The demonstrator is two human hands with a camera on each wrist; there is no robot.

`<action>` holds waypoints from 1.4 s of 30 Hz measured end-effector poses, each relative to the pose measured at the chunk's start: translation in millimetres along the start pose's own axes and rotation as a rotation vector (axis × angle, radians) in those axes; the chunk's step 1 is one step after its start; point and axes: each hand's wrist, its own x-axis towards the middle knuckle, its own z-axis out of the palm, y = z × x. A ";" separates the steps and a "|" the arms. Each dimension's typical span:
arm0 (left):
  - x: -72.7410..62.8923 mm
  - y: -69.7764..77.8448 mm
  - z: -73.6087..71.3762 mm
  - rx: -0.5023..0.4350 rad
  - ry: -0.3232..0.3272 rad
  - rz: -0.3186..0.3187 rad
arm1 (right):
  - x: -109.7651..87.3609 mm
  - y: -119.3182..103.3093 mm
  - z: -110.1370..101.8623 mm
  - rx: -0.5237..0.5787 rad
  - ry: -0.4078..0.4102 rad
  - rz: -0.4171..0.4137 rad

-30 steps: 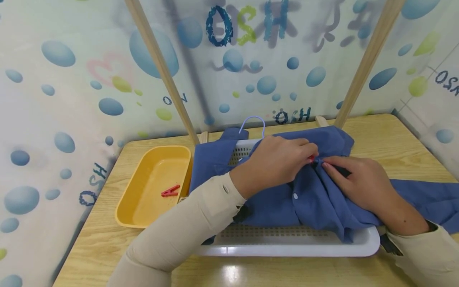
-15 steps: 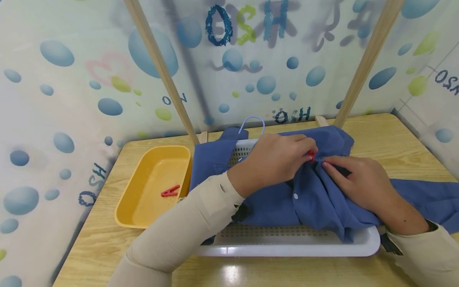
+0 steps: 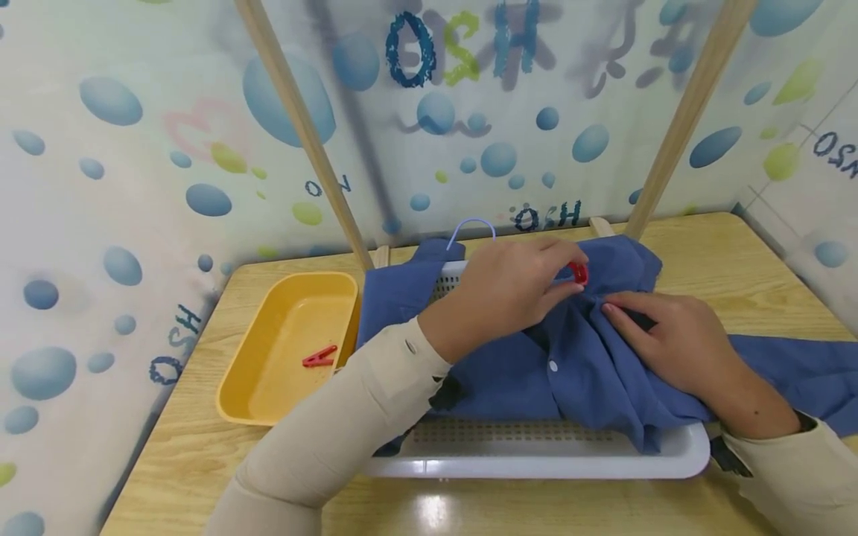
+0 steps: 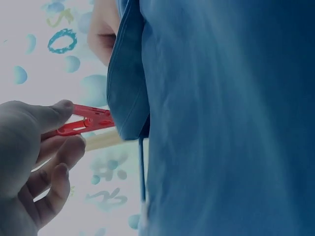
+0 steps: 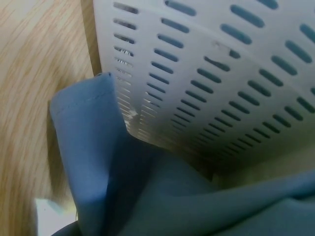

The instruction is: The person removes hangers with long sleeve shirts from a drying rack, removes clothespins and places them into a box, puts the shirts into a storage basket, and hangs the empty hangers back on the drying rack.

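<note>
Between the thumb and finger of my left hand (image 3: 499, 286) is a red clothespin (image 3: 579, 273). In the left wrist view the far end of the clothespin (image 4: 93, 119) meets the edge of a blue shirt (image 4: 197, 118); whether it bites the cloth I cannot tell. My right hand (image 3: 680, 342) pinches a fold of the shirt (image 3: 509, 380) just right of the clothespin. The shirt drapes over a white basket (image 3: 536, 465), one sleeve lying out to the right. Behind the left hand rises the light-blue hook of a hanger (image 3: 474, 220). The right wrist view does not show the right hand.
A yellow tray (image 3: 231, 387) stands left of the basket, with a red clothespin (image 3: 319, 356) inside. Two wooden poles (image 3: 304, 134) rise behind the basket, near the patterned wall. All this stands on a wooden table (image 3: 174, 461).
My left hand has drawn slightly up and left, and more of the red clothespin shows between its fingers. The right hand stays at the same fold of the shirt.
</note>
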 end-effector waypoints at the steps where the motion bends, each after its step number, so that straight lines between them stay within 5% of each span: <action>1: -0.5 -0.2 -1.9 0.010 0.003 -0.008 | -0.1 -0.2 0.3 0.002 0.001 -0.003; 19: -29.1 -7.0 -29.7 0.183 0.180 -0.066 | -1.1 -3.2 -2.6 -0.013 -0.015 -0.005; 27: -65.6 -20.4 -50.7 0.198 0.280 -0.202 | -0.7 -3.1 -3.5 -0.027 -0.018 -0.009; 42: -149.3 -55.8 -64.3 0.272 0.235 -0.471 | 0.6 -3.3 -4.4 -0.023 -0.046 0.014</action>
